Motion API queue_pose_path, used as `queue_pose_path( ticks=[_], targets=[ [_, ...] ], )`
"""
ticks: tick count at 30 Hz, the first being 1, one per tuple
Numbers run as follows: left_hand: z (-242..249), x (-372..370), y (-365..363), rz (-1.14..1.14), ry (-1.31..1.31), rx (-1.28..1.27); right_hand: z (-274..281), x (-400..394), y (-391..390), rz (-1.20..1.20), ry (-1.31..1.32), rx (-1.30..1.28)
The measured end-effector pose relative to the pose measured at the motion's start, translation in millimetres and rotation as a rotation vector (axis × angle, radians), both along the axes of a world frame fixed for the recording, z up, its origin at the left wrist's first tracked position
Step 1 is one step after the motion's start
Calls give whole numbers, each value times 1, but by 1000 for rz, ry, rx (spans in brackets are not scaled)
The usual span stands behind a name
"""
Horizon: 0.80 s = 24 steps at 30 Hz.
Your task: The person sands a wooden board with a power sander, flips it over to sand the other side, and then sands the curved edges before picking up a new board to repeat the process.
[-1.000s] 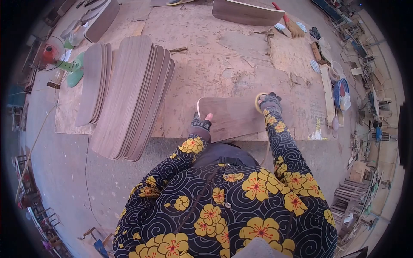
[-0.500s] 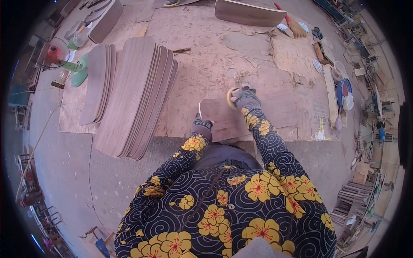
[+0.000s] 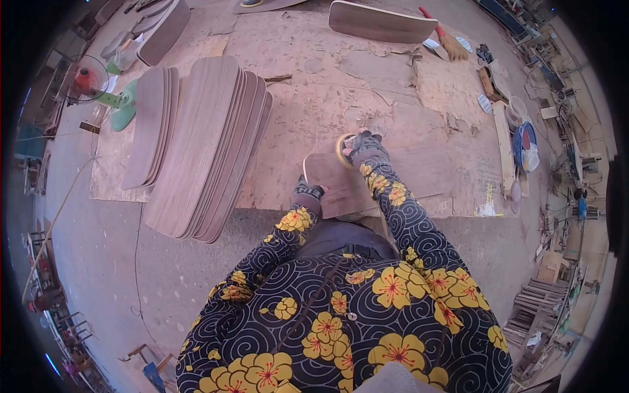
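Observation:
A curved brown wooden board [image 3: 406, 177] lies at the table's near edge, in front of my body. My left hand [image 3: 309, 190], in a dark fingerless glove, grips its left end, with the thumb over the top face. My right hand [image 3: 364, 145], gloved the same way, is closed around a round sander with a yellow rim [image 3: 342, 150]. The sander rests on the board's upper left part, and its body is mostly covered by my fingers. Left of my hands stands a large stack of similar curved boards [image 3: 196, 144], with a smaller stack [image 3: 147, 124] beside it.
The worn wooden table [image 3: 301, 98] carries another curved board [image 3: 383, 23] at the far side and a red-handled brush [image 3: 451, 46]. A green and red fan [image 3: 121, 105] stands at the left. A blue container [image 3: 524, 145] sits along the right edge.
My right hand has moved a little to the left with the sander, across the board. My left hand stays at the board's left end.

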State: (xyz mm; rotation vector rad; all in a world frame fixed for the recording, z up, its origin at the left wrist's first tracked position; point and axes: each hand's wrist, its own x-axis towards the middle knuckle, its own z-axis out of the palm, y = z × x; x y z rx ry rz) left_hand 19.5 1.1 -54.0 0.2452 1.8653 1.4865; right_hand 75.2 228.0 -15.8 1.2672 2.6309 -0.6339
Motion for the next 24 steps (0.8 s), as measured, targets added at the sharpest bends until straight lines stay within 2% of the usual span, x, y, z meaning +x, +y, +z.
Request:
queue_pose_path(
  ticks=[1, 2, 5, 8, 10, 12, 14, 19, 24],
  targets=[
    [-2, 1, -1, -4, 30, -17, 49, 1, -19, -54, 17, -62],
    [-3, 1, -1, -8, 59, -35, 75, 1, -33, -108, 33, -125],
    [25, 1, -2, -17, -1, -12, 72, 0, -44, 44, 128, -103],
    [5, -4, -3, -17, -29, 82, 63, 2, -35, 6, 122, -97],
    [1, -3, -4, -8, -29, 84, 73, 13, -24, 24, 11, -45],
    [4, 0, -1, 13, -59, 73, 74, 24, -10, -59, -43, -28],
    [10, 2, 0, 44, -114, 37, 60, 32, 0, -243, -35, -57],
    [12, -4, 5, -8, -74, 28, 79, 34, -34, -91, 6, -117],
    [20, -1, 6, 26, -159, 76, 51, 56, -24, -111, 96, -36]
  ],
)
